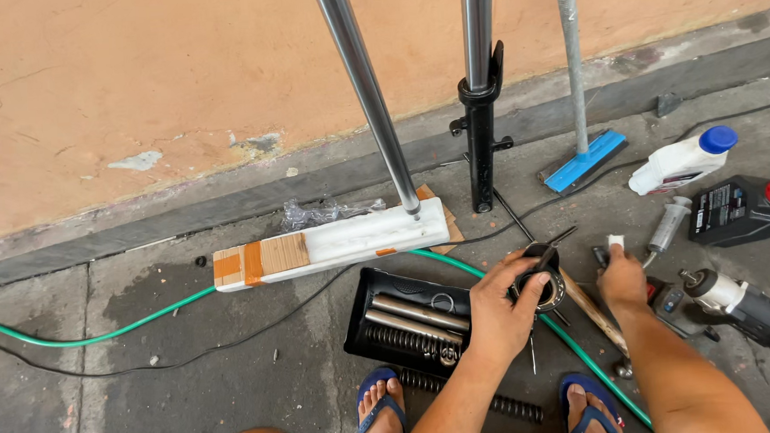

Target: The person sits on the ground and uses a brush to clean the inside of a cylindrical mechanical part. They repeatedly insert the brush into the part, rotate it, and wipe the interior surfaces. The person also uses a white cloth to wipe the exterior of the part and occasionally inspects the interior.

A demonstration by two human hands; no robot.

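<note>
Two containers, both on the concrete floor beyond the right hand [621,276], up and to its right. White plastic bottle [676,165] with a blue cap lies tilted on its side, farther off, cap pointing away from the hand; pale label on its body, too small to make out. Just below it, nearer the hand's right, a black jug [736,209] with a red cap lies flat, white-printed label facing up. The two sit close together. No signs or screens.
</note>
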